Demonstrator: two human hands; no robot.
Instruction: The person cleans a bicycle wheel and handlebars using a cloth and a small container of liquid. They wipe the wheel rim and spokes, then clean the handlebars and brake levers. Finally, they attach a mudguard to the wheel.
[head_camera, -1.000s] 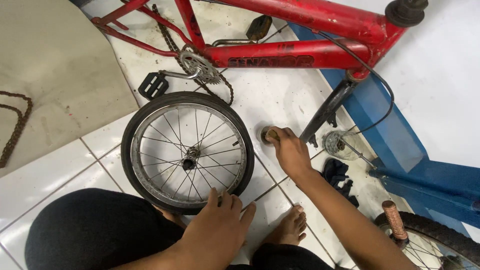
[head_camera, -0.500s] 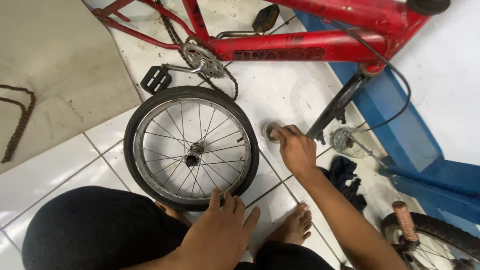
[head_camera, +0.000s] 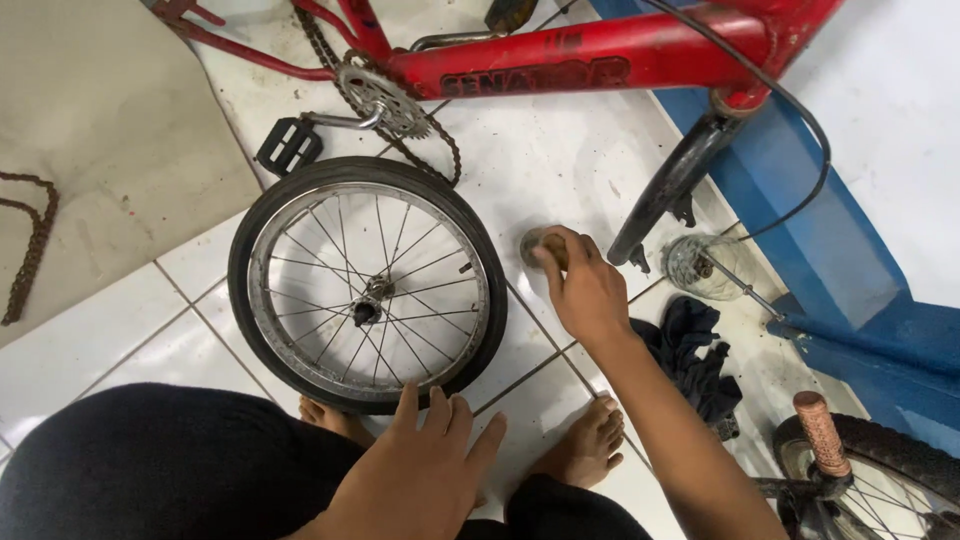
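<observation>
Since the earlier frame, your view shifted closer; the wheel (head_camera: 368, 285) stayed flat at centre. Your left hand (head_camera: 425, 470) rested with fingers spread on its lower tyre edge, steadying it. Your right hand (head_camera: 585, 290) curled its fingers over a small round container (head_camera: 532, 245) right of centre.

Small round object (head_camera: 533, 245) under right hand (head_camera: 585, 290) fingers — mostly covered, kind unclear. Red bicycle frame (head_camera: 600, 55) cut by top edge. Second wheel (head_camera: 880, 480) cut at bottom-right corner. Chain (head_camera: 30, 245) runs off left edge.

Red bicycle frame (head_camera: 600, 60) — dark rag (head_camera: 690, 360)
</observation>
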